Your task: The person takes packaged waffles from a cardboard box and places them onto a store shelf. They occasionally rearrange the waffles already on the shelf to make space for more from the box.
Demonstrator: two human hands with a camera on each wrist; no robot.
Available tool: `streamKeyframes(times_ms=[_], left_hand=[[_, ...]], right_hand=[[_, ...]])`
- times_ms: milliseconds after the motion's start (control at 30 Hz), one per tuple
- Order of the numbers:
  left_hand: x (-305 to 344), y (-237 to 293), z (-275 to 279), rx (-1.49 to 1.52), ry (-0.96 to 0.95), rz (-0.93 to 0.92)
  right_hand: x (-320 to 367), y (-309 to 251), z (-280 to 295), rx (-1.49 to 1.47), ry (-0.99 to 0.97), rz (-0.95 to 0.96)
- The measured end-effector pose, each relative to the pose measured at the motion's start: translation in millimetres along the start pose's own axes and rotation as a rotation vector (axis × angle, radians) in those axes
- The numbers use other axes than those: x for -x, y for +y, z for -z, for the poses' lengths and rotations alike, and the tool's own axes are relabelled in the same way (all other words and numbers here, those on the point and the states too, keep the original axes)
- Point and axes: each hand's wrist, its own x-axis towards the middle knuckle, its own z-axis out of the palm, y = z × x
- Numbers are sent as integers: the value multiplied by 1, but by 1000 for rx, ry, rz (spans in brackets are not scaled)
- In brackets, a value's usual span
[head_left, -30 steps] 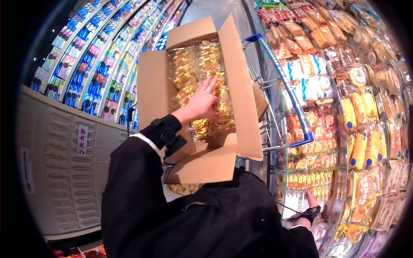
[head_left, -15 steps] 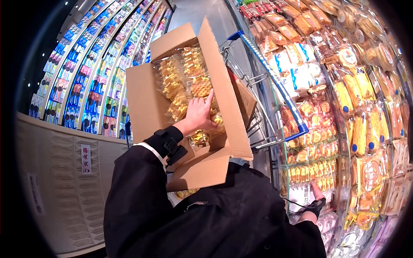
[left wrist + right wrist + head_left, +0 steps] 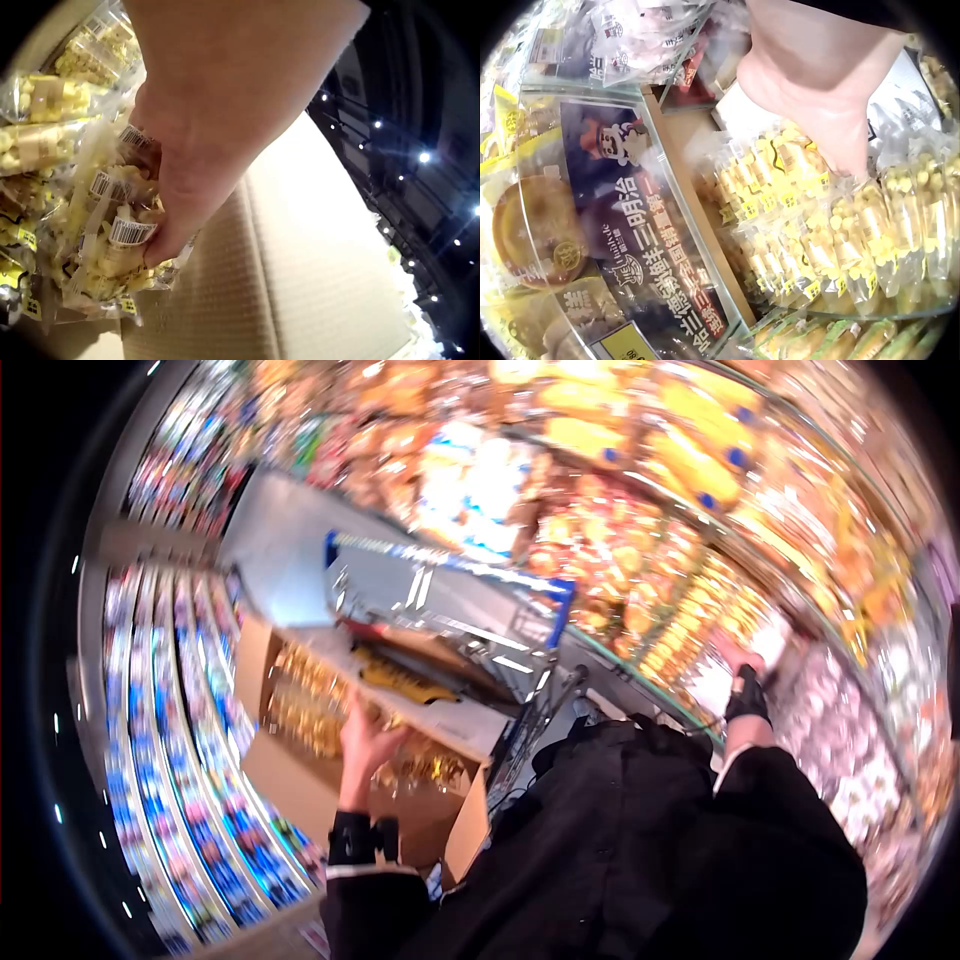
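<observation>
In the head view my left hand (image 3: pixel 365 745) is inside the cardboard box (image 3: pixel 290 770) among clear packs of yellow snacks (image 3: pixel 305 710). The left wrist view shows the thumb and fingers of my left hand (image 3: pixel 191 165) around several barcoded packs (image 3: pixel 133 231); the fingertips are partly hidden. At the shelf, my right hand (image 3: pixel 740 658) lies over a row of similar packs (image 3: pixel 700 615). In the right wrist view, a straight digit of my right hand (image 3: pixel 817 112) presses down on the shelf packs (image 3: pixel 840 240), and the other fingers are out of sight.
A shopping cart with a blue handle (image 3: pixel 450 565) stands beyond the box. Glass dividers edge the shelf, with a dark printed sign (image 3: pixel 630 217) beside the packs. White packaging (image 3: pixel 708 682) lies by my right hand. Another display (image 3: pixel 180 740) lines the left side.
The head view has swung towards the shelf and is blurred, so the box appears lower left. My left hand stays inside the box, my right hand at the shelf packs.
</observation>
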Motion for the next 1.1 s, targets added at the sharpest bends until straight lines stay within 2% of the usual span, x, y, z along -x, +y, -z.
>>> streamKeyframes(times_ms=[33,67,100,133,167,200,233,267,300,333,367,400,433,500,533,567,600,633,667,700,733,767,800,833,900,967,1000,1033,1067,1100], left_hand=[[-10,-42,-4,200,11,-86],[-5,-23,7,358,-2,-71],[5,4,27,263,-12,-30],[7,3,36,410,-47,56],[4,-13,46,364,-11,-41],[19,30,65,387,7,68],[25,42,80,431,34,99],[23,23,94,507,78,13],[27,10,111,542,147,-9],[36,18,128,555,197,0],[38,1,148,542,265,2],[46,19,156,679,267,-79],[57,38,166,812,281,-155],[70,54,175,881,341,-153],[84,61,175,949,301,-110],[99,74,170,1022,267,-67],[113,112,158,794,-21,-114],[136,175,122,1055,-89,-136],[147,247,86,1061,-101,-165],[140,272,74,1121,-447,-148],[140,291,55,1106,-622,-95],[136,296,29,1139,-846,-12],[138,308,-1,1243,-946,107],[142,312,-32,1270,-964,105],[144,322,-78,1166,-942,120],[141,336,-107,1113,-923,116],[144,337,-124,1151,-816,185],[143,334,-134,1148,-781,171],[143,331,-137,1113,-785,177],[143,326,-135,1078,-784,184]], right_hand=[[-13,-11,11,39,-86,-3],[-4,-10,13,17,-94,-7],[9,-1,11,55,-107,7],[11,1,14,28,-113,-9],[9,-2,17,4,-120,-34],[-1,-8,23,-8,-120,-27],[-15,-14,34,124,-135,-4],[-23,-19,40,258,-149,18],[-14,-18,36,251,-149,18],[5,-8,27,378,-106,16],[18,-2,23,506,-64,11],[18,-11,26,502,-44,-94],[15,-22,31,511,-46,-114],[-8,-32,39,691,8,-75],[-9,-31,34,715,90,-53],[-6,-28,29,748,170,-30],[-12,-27,29,814,188,24],[-18,-32,32,876,206,90],[-26,-47,49,1171,-77,177],[-32,-61,61,1435,-375,271],[-37,-51,50,994,24,160],[-13,-34,37,1035,72,268],[7,-17,24,1056,190,342],[16,-7,15,1067,312,421],[11,-10,18,1233,247,602],[-38,-37,43,1391,155,693],[-32,-38,36,1393,164,696],[-14,-26,26,1242,112,598],[-3,-18,22,1088,63,497],[-8,-19,22,1073,63,469]])
